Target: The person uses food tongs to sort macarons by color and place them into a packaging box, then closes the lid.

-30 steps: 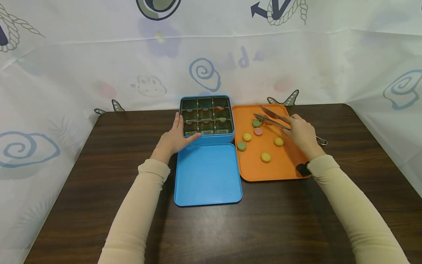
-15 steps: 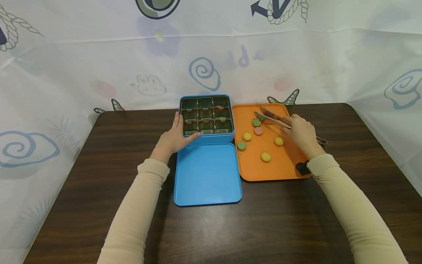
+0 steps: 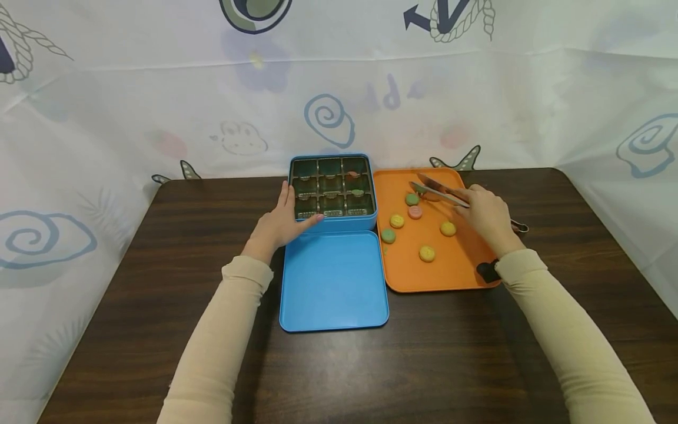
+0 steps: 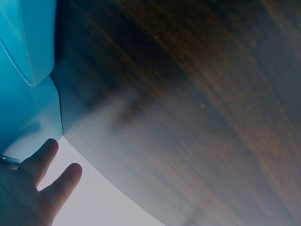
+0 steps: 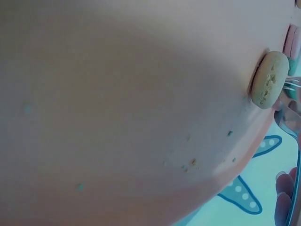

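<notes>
pink macaron (image 3: 352, 174), green macaron (image 3: 358, 192) already in right column of blue box (image 3: 341, 224). six loose macarons (image 3: 426, 254) left on orange tray (image 3: 413, 277); seventh macaron (image 3: 420, 189) by tips of tongs (image 3: 450, 199), whether pinched cannot tell. right grip (image 3: 484, 215) closed round tongs; left grip (image 3: 278, 222) spread, touching box.

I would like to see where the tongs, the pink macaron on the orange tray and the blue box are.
Tongs (image 3: 445, 196): head view, on the nearer metal arm.
Pink macaron (image 3: 415, 212): head view, middle of its top.
Blue box (image 3: 346, 224): head view, its front outer wall.
</notes>
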`<state>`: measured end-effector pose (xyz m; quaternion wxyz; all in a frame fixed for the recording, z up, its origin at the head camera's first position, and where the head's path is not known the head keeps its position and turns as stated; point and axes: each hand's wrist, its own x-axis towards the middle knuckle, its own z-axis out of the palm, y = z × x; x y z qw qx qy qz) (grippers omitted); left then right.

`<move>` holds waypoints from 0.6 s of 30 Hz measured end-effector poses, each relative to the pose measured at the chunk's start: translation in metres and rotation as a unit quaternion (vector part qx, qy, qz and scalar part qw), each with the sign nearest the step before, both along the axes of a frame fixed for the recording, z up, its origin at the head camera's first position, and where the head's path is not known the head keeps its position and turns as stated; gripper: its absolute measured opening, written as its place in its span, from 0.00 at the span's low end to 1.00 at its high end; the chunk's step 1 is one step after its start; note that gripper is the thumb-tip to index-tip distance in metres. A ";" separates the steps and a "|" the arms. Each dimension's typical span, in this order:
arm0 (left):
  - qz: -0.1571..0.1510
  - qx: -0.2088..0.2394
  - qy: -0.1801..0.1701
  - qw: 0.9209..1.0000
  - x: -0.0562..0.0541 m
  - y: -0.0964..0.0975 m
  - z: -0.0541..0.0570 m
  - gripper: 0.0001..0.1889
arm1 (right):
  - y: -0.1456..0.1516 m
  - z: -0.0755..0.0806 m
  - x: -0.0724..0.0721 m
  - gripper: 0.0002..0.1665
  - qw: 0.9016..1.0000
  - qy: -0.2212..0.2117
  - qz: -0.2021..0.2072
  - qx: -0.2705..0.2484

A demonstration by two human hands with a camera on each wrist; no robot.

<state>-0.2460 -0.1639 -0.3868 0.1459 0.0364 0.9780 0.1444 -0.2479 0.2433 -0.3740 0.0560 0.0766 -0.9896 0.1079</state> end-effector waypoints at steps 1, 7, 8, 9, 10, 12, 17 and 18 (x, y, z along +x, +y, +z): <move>-0.001 -0.001 0.000 1.000 0.000 0.000 0.000 0.60 | 0.000 0.000 0.001 0.27 1.000 0.004 -0.001 -0.003; 0.001 -0.001 -0.001 1.000 0.002 0.001 0.003 0.60 | 0.002 0.006 0.004 0.27 0.999 0.046 0.006 -0.021; 0.002 -0.001 0.000 1.000 0.003 0.001 0.003 0.60 | 0.002 0.007 0.004 0.27 0.998 0.053 0.009 -0.023; 0.001 -0.001 0.001 1.000 0.003 0.001 0.003 0.60 | 0.001 0.009 0.005 0.27 0.998 0.060 0.012 -0.025; 0.003 -0.001 0.001 1.000 0.003 0.001 0.003 0.60 | 0.000 0.011 0.005 0.26 0.997 0.068 0.015 -0.028; 0.002 0.000 0.001 1.000 0.003 0.001 0.003 0.59 | -0.002 0.015 0.006 0.27 0.996 0.081 0.021 -0.033; 0.003 0.001 0.000 1.000 0.003 0.001 0.003 0.58 | -0.011 0.027 0.010 0.27 0.992 0.105 0.042 -0.047; 0.004 0.001 0.000 1.000 0.003 0.001 0.004 0.58 | -0.013 0.030 0.012 0.26 0.992 0.108 0.047 -0.049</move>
